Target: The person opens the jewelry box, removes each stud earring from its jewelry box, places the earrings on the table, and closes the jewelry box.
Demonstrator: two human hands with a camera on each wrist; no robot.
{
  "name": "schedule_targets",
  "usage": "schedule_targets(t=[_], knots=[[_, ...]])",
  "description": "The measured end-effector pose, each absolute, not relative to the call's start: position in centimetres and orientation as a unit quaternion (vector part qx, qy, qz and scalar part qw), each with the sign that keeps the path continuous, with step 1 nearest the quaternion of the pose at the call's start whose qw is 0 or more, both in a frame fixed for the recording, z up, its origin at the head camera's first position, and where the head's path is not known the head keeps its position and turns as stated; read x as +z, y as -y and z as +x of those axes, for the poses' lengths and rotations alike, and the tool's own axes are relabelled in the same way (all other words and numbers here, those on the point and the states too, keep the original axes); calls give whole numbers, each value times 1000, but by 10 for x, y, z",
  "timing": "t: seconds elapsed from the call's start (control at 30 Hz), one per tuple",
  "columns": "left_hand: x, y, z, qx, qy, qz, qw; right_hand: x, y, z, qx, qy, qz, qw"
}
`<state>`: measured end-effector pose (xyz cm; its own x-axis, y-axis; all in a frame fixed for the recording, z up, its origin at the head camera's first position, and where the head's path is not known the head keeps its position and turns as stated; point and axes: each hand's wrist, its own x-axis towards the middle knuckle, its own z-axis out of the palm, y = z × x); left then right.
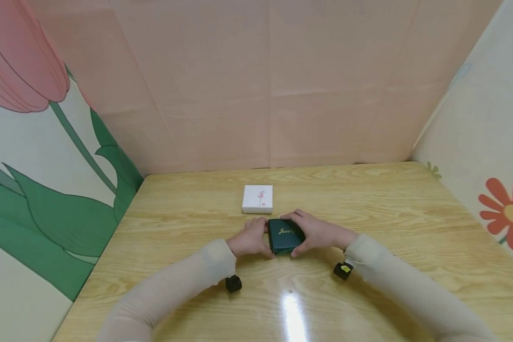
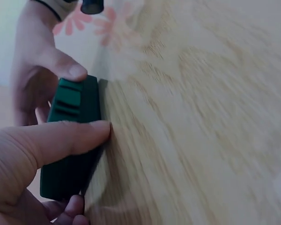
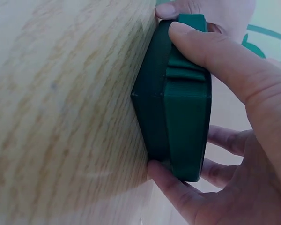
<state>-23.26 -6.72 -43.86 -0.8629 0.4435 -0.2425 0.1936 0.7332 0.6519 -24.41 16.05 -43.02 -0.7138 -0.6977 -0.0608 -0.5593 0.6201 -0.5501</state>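
A dark green jewelry box (image 1: 284, 232) with gold lettering on its lid sits on the wooden table in the head view. My left hand (image 1: 249, 238) grips its left side; in the left wrist view the thumb (image 2: 79, 136) lies across the front, fingertips at the end. My right hand (image 1: 318, 232) holds the right side, and the right wrist view shows its thumb (image 3: 210, 49) on the front and a finger low at the end. A green ribbon bow (image 2: 69, 97) decorates the front side. Parts of several fingers are hidden behind the box.
Just behind the green box stands a small white box (image 1: 257, 199) with a pink flower print. The wooden table (image 1: 175, 213) meets a pink covering (image 1: 269, 95) at the back. Flower-printed panels stand at left and right. Black wrist cameras hang below both sleeves.
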Motion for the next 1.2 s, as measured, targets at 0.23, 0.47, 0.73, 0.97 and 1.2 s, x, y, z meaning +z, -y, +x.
schedule_targets(t=[0.23, 0.47, 0.73, 0.97, 1.2], knots=[[-425, 60, -231, 463, -838, 153, 244, -416, -166, -244, -270, -894, -337, 122], [-387, 43, -250, 515, -824, 133, 195, -375, -182, -265, -291, -898, -324, 70], [-363, 20, -272, 536, -813, 126, 187, -361, -202, -306, -306, -899, -303, 82], [-371, 3, -279, 559, -801, 92, 194, -378, -209, -328, -299, -902, -300, 86], [-388, -9, -278, 528, -822, 81, 198, -402, -212, -339, -287, -905, -293, 113]])
